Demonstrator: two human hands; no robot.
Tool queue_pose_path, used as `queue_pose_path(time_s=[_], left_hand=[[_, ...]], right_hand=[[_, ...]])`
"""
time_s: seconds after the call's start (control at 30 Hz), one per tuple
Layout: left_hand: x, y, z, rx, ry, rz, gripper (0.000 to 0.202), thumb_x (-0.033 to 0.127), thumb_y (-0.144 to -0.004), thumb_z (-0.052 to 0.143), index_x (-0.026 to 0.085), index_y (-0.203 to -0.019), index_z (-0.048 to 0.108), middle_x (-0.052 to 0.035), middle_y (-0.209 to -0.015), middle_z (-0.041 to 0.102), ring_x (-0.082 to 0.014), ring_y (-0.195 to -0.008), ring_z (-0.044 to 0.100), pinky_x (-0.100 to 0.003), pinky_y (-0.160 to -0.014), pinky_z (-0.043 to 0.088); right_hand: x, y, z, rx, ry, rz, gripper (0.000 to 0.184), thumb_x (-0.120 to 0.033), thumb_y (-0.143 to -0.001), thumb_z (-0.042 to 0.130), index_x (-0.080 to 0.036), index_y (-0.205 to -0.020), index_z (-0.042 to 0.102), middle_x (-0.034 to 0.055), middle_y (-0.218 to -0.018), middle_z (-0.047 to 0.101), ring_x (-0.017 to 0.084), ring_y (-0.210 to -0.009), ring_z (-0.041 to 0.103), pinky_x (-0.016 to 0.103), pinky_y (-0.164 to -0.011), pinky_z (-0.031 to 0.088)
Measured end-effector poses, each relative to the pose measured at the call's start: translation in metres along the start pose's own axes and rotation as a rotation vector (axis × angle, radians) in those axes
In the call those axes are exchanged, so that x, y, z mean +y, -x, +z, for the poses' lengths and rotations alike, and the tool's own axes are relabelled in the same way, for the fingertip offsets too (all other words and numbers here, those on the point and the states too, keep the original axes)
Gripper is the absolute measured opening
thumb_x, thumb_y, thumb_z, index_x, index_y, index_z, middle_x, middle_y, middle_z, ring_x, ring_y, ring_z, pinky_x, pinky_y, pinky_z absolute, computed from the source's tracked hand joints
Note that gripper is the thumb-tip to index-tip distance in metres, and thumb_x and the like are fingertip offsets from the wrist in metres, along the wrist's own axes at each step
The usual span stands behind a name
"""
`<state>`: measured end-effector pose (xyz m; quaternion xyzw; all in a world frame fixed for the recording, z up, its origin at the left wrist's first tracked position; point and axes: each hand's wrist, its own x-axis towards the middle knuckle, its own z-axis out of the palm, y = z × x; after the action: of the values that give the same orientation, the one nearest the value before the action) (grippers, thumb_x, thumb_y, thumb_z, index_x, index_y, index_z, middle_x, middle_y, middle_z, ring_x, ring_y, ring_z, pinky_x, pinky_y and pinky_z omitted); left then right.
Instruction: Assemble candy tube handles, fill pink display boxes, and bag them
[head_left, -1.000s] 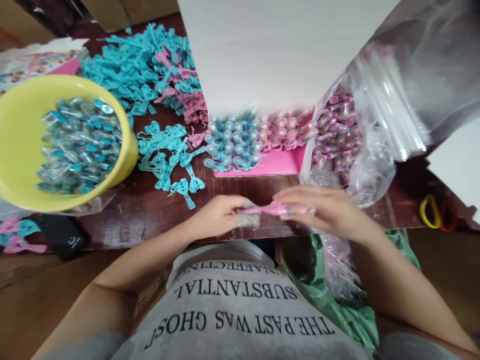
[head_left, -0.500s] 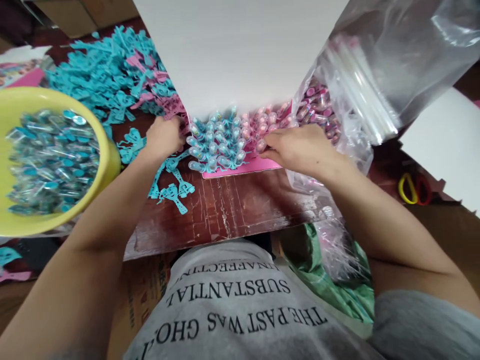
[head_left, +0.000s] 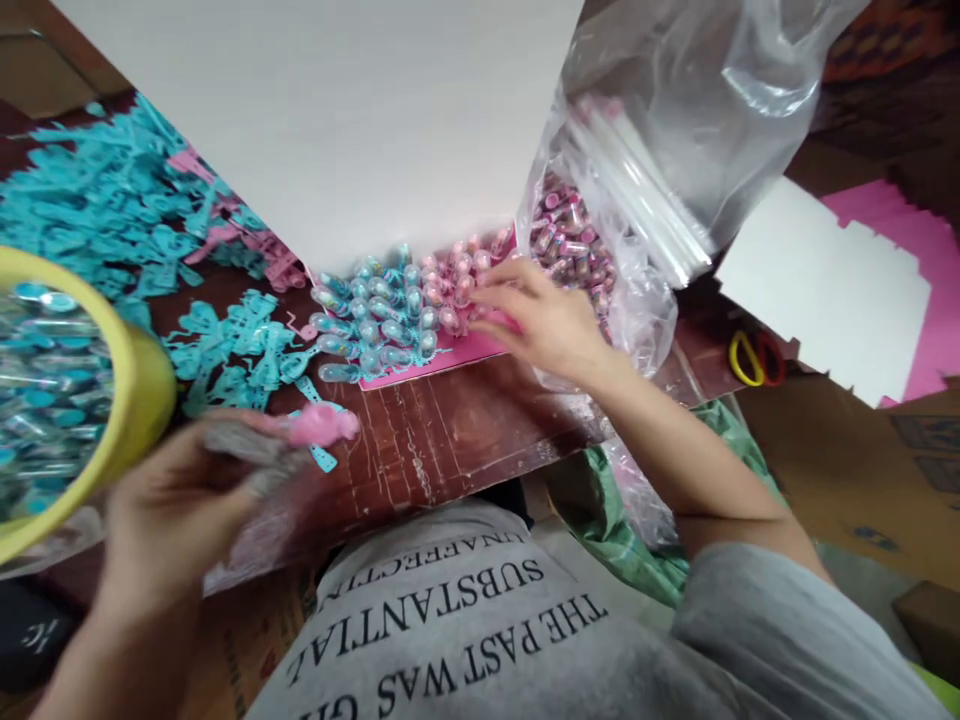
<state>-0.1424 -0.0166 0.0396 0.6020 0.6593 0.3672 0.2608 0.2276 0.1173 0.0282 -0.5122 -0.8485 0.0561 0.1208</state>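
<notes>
My left hand [head_left: 187, 490], blurred and with grey coverings on its fingertips, pinches a pink plastic piece [head_left: 322, 425] above the table's front edge. My right hand [head_left: 547, 318] is over the pink card base [head_left: 476, 348], its fingers apart beside the nearest pink-filled clear capsules [head_left: 463, 290]; no object shows in it. Left of these, several rows of blue-filled clear capsules [head_left: 381, 310] stand on the same base. A tall white panel [head_left: 337, 120] rises behind both groups. Loose turquoise plastic pieces [head_left: 232, 350] lie between my left hand and the panel.
At left stands a yellow basin [head_left: 142, 390] of blue-capped capsules, with a turquoise heap [head_left: 90, 210] behind it. A clear bag [head_left: 645, 310] and pink capsules [head_left: 570, 235] lie right of the panel. Scissors [head_left: 750, 358] and white card [head_left: 825, 290] are farther right.
My left hand has come back from the pink pieces beside the panel, toward me, holding one pink piece. My right hand's fingers have spread. The view has shifted to the right.
</notes>
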Motion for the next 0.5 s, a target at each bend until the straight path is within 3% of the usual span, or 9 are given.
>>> queue_pose_path(time_s=[0.1, 0.2, 0.27, 0.33, 0.4, 0.5], left_hand=[[-0.002, 0.025, 0.034, -0.356, 0.245, -0.222, 0.024, 0.030, -0.078, 0.089, 0.029, -0.096, 0.074, 0.0028, -0.092, 0.079, -0.0174, -0.079, 0.077, -0.031, -0.074, 0.068], [0.000, 0.025, 0.072, -0.585, 0.442, -0.329, 0.037, 0.036, -0.085, 0.084, 0.025, -0.118, 0.073, -0.0079, -0.119, 0.079, -0.0220, -0.096, 0.079, -0.037, -0.085, 0.069], [0.006, 0.019, 0.093, -0.669, 0.509, -0.294, 0.036, 0.037, -0.088, 0.079, 0.022, -0.120, 0.074, -0.0111, -0.121, 0.077, -0.0212, -0.095, 0.078, -0.035, -0.082, 0.068], [0.013, 0.012, 0.105, -0.688, 0.522, -0.223, 0.028, 0.035, -0.089, 0.077, 0.021, -0.113, 0.077, -0.0105, -0.116, 0.076, -0.0199, -0.096, 0.075, -0.030, -0.076, 0.065], [0.020, 0.008, 0.112, -0.675, 0.520, -0.176, 0.023, 0.035, -0.091, 0.075, 0.020, -0.108, 0.080, -0.0098, -0.111, 0.075, -0.0185, -0.095, 0.073, -0.025, -0.070, 0.061], [0.026, 0.004, 0.118, -0.665, 0.507, -0.148, 0.023, 0.038, -0.094, 0.072, 0.020, -0.105, 0.082, -0.0079, -0.103, 0.077, -0.0137, -0.080, 0.069, -0.021, -0.063, 0.056]], right_hand=[[0.058, 0.002, 0.005, 0.178, 0.020, 0.258, 0.044, -0.042, -0.108, 0.046, -0.027, -0.145, 0.063, 0.0166, -0.145, 0.059, 0.033, -0.120, 0.064, 0.045, -0.086, 0.058], [0.109, -0.003, 0.016, 0.070, 0.134, 0.428, 0.042, -0.035, -0.105, 0.050, -0.020, -0.141, 0.064, 0.0218, -0.146, 0.057, 0.042, -0.129, 0.059, 0.055, -0.093, 0.056], [0.122, -0.003, 0.021, 0.023, 0.155, 0.449, 0.036, -0.033, -0.104, 0.052, -0.018, -0.133, 0.067, 0.0224, -0.147, 0.058, 0.043, -0.133, 0.057, 0.057, -0.096, 0.055], [0.114, 0.005, 0.022, 0.093, 0.093, 0.406, 0.032, -0.034, -0.105, 0.053, -0.018, -0.129, 0.066, 0.0221, -0.147, 0.060, 0.040, -0.133, 0.058, 0.055, -0.100, 0.054], [0.089, 0.021, 0.018, 0.186, -0.076, 0.302, 0.031, -0.037, -0.106, 0.054, -0.019, -0.130, 0.062, 0.0195, -0.136, 0.067, 0.034, -0.121, 0.066, 0.051, -0.098, 0.055], [0.037, 0.053, 0.012, 0.112, -0.432, -0.024, 0.026, -0.037, -0.106, 0.058, -0.022, -0.126, 0.062, 0.0102, -0.113, 0.074, 0.025, -0.098, 0.072, 0.042, -0.088, 0.059]])
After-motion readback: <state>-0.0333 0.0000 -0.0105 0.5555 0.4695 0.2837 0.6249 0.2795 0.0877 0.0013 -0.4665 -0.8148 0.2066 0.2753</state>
